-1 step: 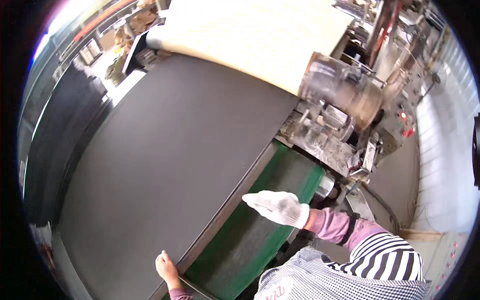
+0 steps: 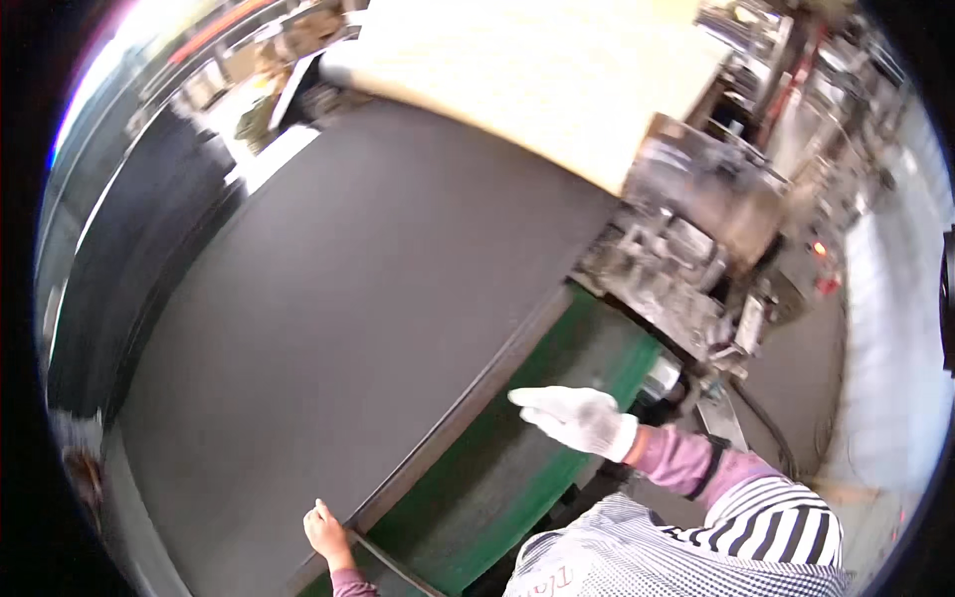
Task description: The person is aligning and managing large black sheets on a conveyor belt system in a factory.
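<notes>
A broad dark grey sheet [image 2: 368, 289] stretches from a pale cream roll of sheet [image 2: 527, 70] at the far end toward me. My left hand [image 2: 325, 532], bare, is at the sheet's near right edge with its fingers bent together. What lies between those fingers is hidden. A thin rod-like strip [image 2: 398, 565] runs from beside that hand to the lower edge; whether I hold it cannot be told. My right hand [image 2: 577, 418], in a white knit glove, hovers over or rests on the green-edged belt [image 2: 497, 468]. Its fingers are stretched out together, with nothing seen in them.
A worn metal roller or drum [image 2: 706, 189] and grimy machine parts [image 2: 657, 284] stand at the far right corner of the sheet. A dark curved panel [image 2: 129, 269] borders the left side. Right of the machine hangs a pale, translucent curtain-like surface [image 2: 890, 328].
The view has shifted slightly, so the machine and sheet appear farther right. My left hand sits slightly farther left against the sheet's edge. My right hand keeps nearly the same pose.
</notes>
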Tool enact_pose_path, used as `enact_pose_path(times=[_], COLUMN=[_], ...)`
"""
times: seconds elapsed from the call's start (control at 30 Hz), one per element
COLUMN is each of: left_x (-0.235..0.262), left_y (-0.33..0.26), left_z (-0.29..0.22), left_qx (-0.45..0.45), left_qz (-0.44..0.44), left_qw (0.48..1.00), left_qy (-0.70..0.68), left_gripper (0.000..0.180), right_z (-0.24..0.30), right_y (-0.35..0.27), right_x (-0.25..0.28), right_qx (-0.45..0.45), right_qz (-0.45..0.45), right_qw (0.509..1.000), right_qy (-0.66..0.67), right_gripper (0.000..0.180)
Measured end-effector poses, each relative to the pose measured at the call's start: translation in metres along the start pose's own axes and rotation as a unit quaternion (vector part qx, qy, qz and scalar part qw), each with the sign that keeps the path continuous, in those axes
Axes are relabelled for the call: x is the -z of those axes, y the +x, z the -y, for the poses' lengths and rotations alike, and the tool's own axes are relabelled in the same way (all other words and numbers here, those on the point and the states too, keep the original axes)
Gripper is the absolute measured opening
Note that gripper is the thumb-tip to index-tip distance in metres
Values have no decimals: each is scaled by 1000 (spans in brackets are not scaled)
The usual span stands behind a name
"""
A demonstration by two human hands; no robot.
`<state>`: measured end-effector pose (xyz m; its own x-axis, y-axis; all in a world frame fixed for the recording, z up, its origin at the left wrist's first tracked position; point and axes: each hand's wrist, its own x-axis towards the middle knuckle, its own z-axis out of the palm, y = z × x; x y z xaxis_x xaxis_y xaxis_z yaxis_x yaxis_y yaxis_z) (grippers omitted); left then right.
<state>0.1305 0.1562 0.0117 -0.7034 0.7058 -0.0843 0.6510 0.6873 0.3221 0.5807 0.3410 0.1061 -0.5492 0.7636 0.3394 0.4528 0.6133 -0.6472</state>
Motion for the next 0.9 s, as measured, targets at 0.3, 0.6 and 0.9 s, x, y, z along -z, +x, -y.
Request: enact_pose_path(times=[0.3,0.6,0.9], left_x=[-11,-6,-18], left_y=[-35,-23,-32], left_z=[29,23,1], left_qx=[-35,-43,-70], left_qz=[-124,-110,-82], left_qw=[989,989,994], left_qy=[76,87,14], left_gripper=[52,56,60], right_z=[55,108,93], right_y=[-31,3,-17], right_x=[-28,-48,-37], right_qx=[-285,-69,-189], right_qz=[127,232,236], right_qw=[927,960,944], right_qy=[209,141,129], right_gripper=[18,19,19])
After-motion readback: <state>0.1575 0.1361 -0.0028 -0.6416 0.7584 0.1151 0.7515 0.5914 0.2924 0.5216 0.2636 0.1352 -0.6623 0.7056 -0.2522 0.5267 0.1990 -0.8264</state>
